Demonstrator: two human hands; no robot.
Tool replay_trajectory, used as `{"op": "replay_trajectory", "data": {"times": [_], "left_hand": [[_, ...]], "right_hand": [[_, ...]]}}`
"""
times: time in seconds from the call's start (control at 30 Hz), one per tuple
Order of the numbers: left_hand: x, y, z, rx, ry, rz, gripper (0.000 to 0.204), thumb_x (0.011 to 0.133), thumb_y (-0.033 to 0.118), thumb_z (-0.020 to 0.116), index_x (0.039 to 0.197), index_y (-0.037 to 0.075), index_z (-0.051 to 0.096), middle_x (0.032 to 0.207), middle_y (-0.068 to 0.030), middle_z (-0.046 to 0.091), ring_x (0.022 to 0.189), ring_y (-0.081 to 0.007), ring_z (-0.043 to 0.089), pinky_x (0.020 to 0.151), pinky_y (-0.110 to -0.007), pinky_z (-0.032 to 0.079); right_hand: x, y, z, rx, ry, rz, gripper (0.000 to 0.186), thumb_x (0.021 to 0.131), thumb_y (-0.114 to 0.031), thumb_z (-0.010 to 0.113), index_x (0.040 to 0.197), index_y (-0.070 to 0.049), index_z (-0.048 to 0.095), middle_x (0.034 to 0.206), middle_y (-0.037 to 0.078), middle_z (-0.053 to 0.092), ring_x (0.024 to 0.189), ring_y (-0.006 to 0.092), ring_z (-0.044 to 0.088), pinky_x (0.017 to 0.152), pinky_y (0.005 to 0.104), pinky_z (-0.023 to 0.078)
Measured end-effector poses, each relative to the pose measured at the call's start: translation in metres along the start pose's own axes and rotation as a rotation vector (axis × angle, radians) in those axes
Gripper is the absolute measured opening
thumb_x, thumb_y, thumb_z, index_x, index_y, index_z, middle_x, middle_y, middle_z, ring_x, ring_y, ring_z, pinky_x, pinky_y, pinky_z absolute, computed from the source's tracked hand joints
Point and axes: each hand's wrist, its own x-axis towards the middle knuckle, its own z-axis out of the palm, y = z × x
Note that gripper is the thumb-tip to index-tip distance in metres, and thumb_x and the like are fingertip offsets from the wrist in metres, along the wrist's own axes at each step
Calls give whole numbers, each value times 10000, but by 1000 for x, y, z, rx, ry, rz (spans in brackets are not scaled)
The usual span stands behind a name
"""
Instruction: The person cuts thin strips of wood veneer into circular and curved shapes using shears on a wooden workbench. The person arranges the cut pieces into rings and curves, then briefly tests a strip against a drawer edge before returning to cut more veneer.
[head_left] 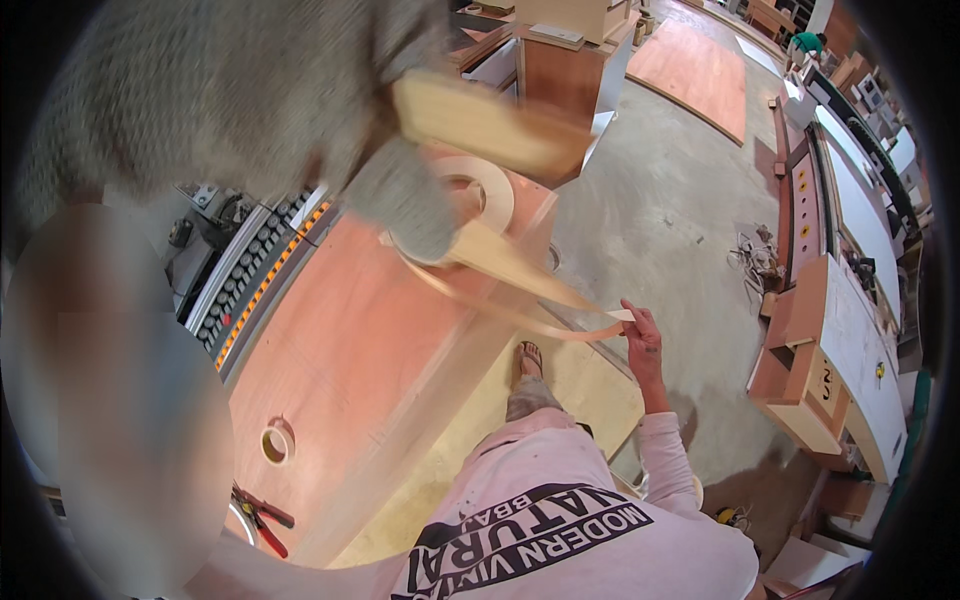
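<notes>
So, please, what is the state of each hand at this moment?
Left hand: gloved, raised near the camera, closed on the edge-banding strip.
Right hand: bare, pinching the end of the same strip.

The person wore a pale pink long-sleeved shirt (600, 520) with bold black block lettering and a black swoosh across the front. The left hand (400, 190), close to the lens and blurred, was covered by a speckled grey knitted glove. The right hand (643, 345) was bare past a pink cuff. Light trousers (528, 398) and an open sandal (529, 356) showed below.
</notes>
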Motion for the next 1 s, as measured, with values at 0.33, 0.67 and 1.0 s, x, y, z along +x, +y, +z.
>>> {"op": "replay_trajectory", "data": {"times": [0.33, 0.67, 1.0], "left_hand": [[198, -98, -42, 11, 209, -15, 190, 836, 279, 788, 931, 114, 780, 693, -42, 692, 642, -178, 653, 643, -336, 520], [270, -171, -49, -71, 312, -160, 210, 868, 294, 785, 952, 102, 793, 703, -50, 705, 640, -173, 654, 652, -333, 522], [280, -253, 9, -202, 262, -348, 233, 900, 310, 781, 973, 90, 805, 712, -57, 718, 639, -168, 655, 661, -330, 523]], "right_hand": [[141, 50, -3, 807, 29, 222, 236, 1056, -153, 599, 1251, -34, 660, 814, 9, 629, 774, 157, 596, 760, 310, 519], [190, 63, 23, 1238, 155, 373, 351, 1104, -257, 505, 1396, -67, 547, 757, -34, 457, 680, 110, 464, 656, 264, 457], [282, 3, 133, 386, -239, 319, 318, 1057, -198, 572, 1333, -52, 635, 966, 59, 650, 861, 163, 642, 779, 357, 550]]}}
